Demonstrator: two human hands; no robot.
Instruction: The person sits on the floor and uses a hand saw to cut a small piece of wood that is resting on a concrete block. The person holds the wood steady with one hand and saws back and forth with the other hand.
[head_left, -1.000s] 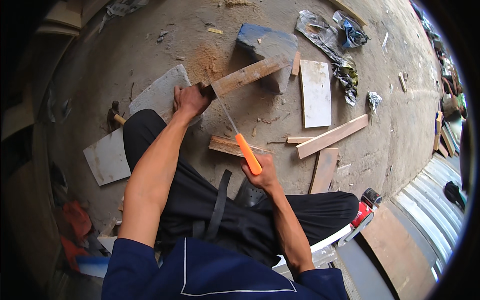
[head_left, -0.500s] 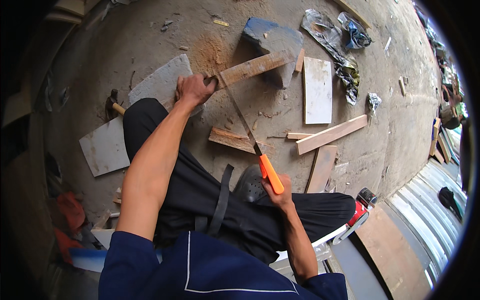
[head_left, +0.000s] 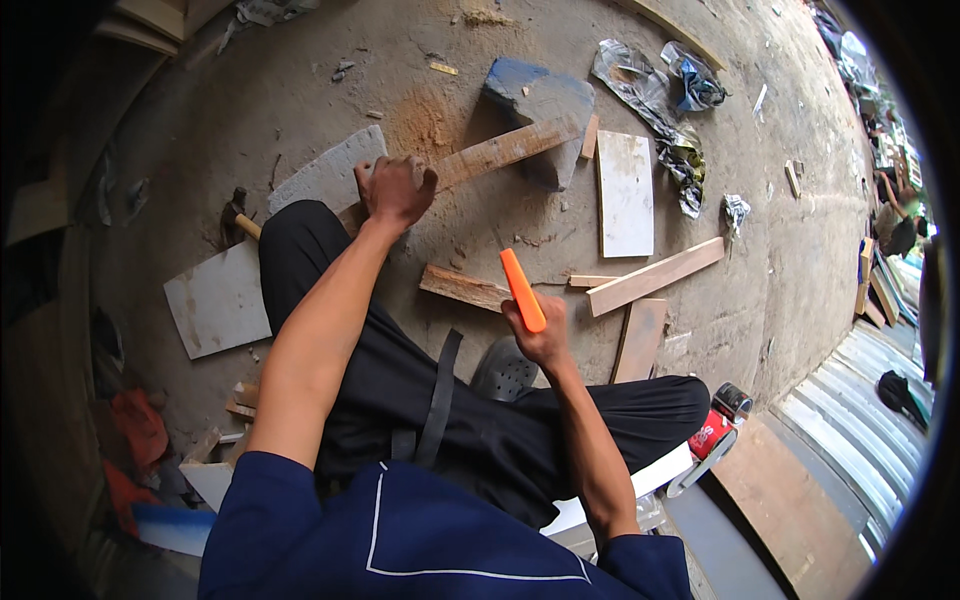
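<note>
A narrow wooden plank (head_left: pixel 505 147) spans from a grey block (head_left: pixel 325 170) near my left knee to a worn block with blue paint (head_left: pixel 540 85). My left hand (head_left: pixel 397 193), fingers curled, is on the plank near its left end. In front of my shin my right hand (head_left: pixel 543 335) is wrapped round the orange handle (head_left: pixel 522 290) of a handsaw. The saw's blade is barely visible and appears apart from the plank. Reddish sawdust (head_left: pixel 420 118) lies on the floor beyond the plank.
A hammer (head_left: pixel 240 220) and a white board (head_left: pixel 218 300) lie left of my knee. Offcuts (head_left: pixel 462 287), wooden strips (head_left: pixel 655 277), another white board (head_left: pixel 625 195) and crumpled plastic (head_left: pixel 650 95) lie ahead and right. A red can (head_left: pixel 710 435) stands by my right knee.
The saw has come away from the plank, and my right hand has risen slightly with its handle. My left hand has shifted a little, and more plank shows near my knee.
</note>
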